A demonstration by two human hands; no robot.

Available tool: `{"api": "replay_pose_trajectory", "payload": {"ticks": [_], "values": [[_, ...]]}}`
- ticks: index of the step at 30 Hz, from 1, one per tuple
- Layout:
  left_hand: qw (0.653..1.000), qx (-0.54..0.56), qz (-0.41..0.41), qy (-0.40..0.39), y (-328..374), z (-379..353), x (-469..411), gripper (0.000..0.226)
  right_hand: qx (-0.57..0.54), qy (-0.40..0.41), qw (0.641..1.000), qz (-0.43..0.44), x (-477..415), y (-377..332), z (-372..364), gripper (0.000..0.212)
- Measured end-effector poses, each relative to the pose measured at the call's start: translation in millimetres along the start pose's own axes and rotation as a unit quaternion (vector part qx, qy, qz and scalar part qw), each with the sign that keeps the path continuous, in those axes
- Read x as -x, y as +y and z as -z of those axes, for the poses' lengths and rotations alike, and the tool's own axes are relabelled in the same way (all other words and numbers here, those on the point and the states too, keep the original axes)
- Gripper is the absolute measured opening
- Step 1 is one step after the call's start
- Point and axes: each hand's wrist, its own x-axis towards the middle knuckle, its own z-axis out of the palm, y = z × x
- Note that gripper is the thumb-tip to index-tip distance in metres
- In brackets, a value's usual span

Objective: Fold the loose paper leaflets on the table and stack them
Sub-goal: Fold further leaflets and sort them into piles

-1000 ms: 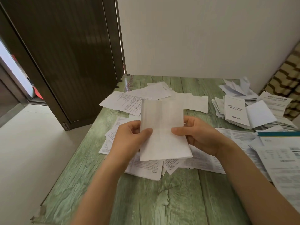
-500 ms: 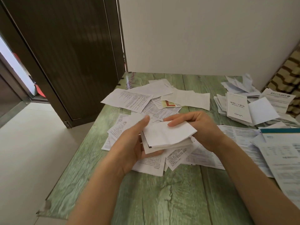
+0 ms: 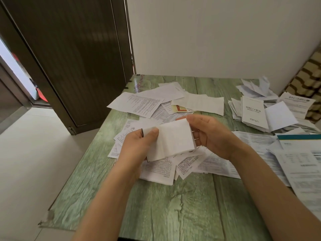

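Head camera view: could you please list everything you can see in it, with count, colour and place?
Green wood-grain table: one, green, fills the centre.
Folded white paper leaflet: one, white, held above the table's middle.
Loose printed paper leaflets: many, white with black print, scattered across the table's middle.
Stack of folded leaflets: one, white, table's far right.
Large teal-banded sheets: a few, white and teal, right edge.
Dark brown door: one, brown, left.
White wall: one, white, behind the table.
Striped fabric: one, brown and cream, far right.
Left hand grip: one, pinches the leaflet's left side.
Right hand grip: one, holds its right edge.
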Motion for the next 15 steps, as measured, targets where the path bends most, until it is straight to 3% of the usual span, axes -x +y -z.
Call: {"api": "replay_pose_trajectory", "payload": {"ticks": [3,8,10,15], "values": [[1.000,-0.003,-0.021,0.003,0,0,1,0.014,-0.004,0.015,1.000,0.001,0,0,4,0.025],[0.999,0.010,-0.030,-0.024,1,-3,3,0.005,0.015,0.023,1.000,0.003,1,4,-3,0.036],[0.999,0.027,-0.027,-0.031,2,-5,6,0.013,0.017,0.039,0.999,0.014,1,4,-5,0.032],[0.996,-0.018,-0.080,0.018,-1,-15,9,0.020,0.080,0.049,0.995,0.030,1,4,-9,0.024]]}}
